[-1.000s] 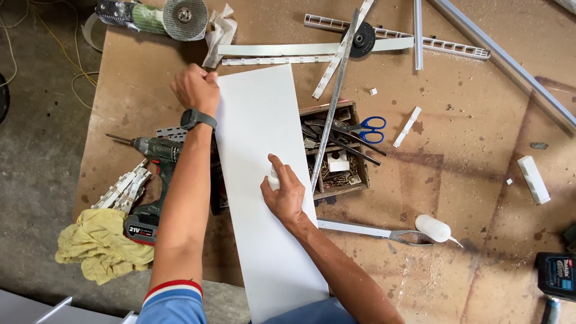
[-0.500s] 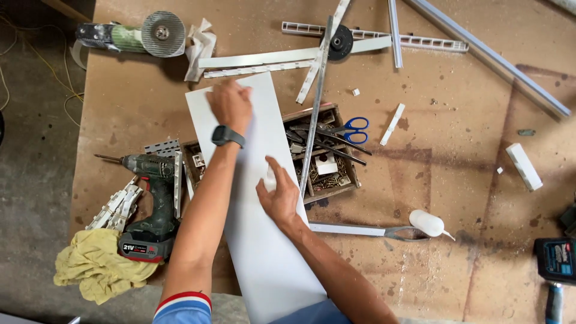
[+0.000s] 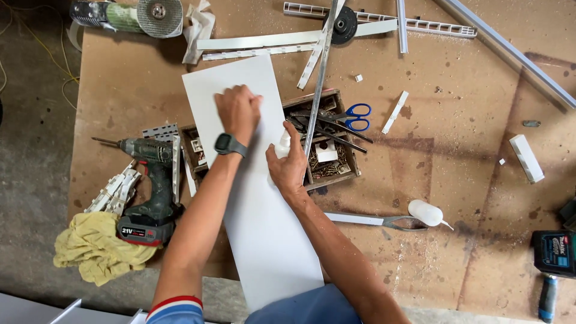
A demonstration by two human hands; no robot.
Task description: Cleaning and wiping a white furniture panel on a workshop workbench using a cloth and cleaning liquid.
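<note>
A long white panel (image 3: 264, 240) lies on the brown workbench (image 3: 468, 270), partly over a wooden box of screws (image 3: 333, 169). My left hand (image 3: 239, 111), with a dark watch on its wrist, lies palm down on the far half of the panel with the fingers bent; nothing shows in it. My right hand (image 3: 290, 165) rests at the panel's right edge beside the box. Its fingers are closed round a small white object (image 3: 282, 144) that is mostly hidden.
Blue-handled scissors (image 3: 357, 117) and dark tools lie on the box. A cordless drill (image 3: 150, 174) and yellow rag (image 3: 96, 246) sit left, an angle grinder (image 3: 144, 15) far left. Metal strips (image 3: 504, 45), a white squeeze bottle (image 3: 426, 213), snips (image 3: 384, 221) and a white block (image 3: 527, 157) lie right.
My left hand has slid from the panel's far left corner back along its surface toward the middle. My right hand has stayed at the panel's right edge.
</note>
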